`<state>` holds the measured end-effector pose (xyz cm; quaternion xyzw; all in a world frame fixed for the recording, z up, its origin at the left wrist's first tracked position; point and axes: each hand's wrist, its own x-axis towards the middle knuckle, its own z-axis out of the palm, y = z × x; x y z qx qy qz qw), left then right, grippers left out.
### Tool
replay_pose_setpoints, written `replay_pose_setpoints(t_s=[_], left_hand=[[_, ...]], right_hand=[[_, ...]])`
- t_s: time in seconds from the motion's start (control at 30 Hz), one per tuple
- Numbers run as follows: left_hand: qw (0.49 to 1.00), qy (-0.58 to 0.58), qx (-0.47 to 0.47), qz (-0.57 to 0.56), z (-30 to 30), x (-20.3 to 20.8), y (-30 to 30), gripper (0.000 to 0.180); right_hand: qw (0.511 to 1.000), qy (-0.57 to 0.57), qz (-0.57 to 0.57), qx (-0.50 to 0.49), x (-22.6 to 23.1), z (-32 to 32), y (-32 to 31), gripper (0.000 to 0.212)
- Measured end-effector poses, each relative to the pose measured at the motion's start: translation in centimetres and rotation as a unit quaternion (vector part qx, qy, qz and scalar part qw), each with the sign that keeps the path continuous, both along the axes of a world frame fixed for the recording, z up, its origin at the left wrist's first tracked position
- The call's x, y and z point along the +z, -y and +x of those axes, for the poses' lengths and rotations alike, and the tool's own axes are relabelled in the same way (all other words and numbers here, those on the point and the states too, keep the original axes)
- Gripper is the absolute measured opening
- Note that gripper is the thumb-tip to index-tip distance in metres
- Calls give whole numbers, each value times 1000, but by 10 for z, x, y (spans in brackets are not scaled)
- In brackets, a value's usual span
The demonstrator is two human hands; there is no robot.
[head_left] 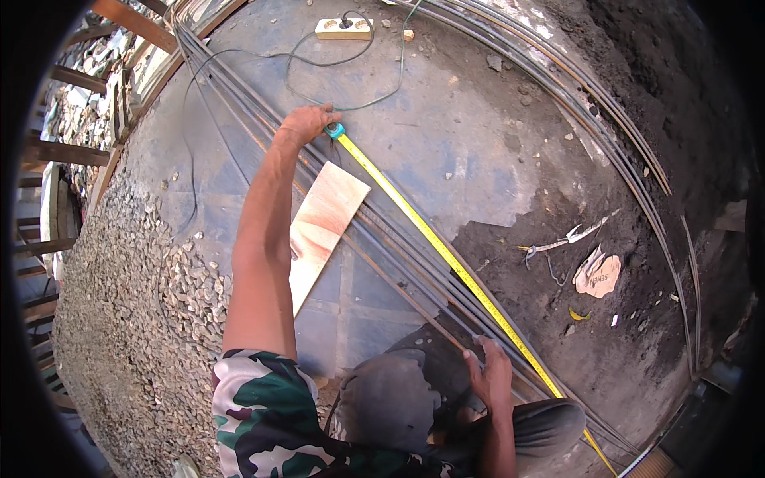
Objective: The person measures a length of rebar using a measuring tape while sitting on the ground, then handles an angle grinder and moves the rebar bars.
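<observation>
My left hand (306,125) reaches far forward, its fingers closed at the teal case of a tape measure (335,130). From the case, a yellow tape blade (434,240) runs diagonally to the lower right, past my right knee. It lies along a bundle of long steel rods (406,267). Low on the right, my right hand (494,378) is at the rods, thumb and fingers bent around a rusty one (414,304); part of that grip is hidden. Under my left forearm, a pale wooden board (331,205) lies across the bundle.
A white power strip (344,29) with a plugged-in dark cable lies at the top. More bent rods (594,119) curve along the right. Gravel (151,319) covers the left, beside wooden framing (131,24). Torn brown paper (598,272) rests on dark soil.
</observation>
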<state>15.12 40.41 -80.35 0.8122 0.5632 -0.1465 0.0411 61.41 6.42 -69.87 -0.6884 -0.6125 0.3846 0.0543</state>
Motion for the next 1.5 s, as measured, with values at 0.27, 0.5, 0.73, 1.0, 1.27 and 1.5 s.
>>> replay_pose_setpoints(t_s=[0.27, 0.5, 0.73, 1.0, 1.27, 1.5], left_hand=[[1000, 12, -1, -8, -3, 2, -4, 27], [1000, 13, 9, -22, 2, 5, -7, 29], [1000, 11, 12, 5, -2, -2, -5, 35], [1000, 11, 16, 21, -2, -3, -4, 34], [1000, 10, 16, 7, -2, -2, -7, 38], [1000, -6, 20, -11, 5, 1, -12, 42]], right_hand=[[999, 26, 24, 11, -28, 1, -15, 38], [998, 54, -11, -8, -53, 14, 2, 40], [996, 49, -70, 18, -65, 9, 17, 47], [994, 34, -104, 31, -67, 4, 22, 49], [995, 24, -89, 24, -67, 7, 24, 49], [996, 34, -77, 22, -67, 11, 22, 49]])
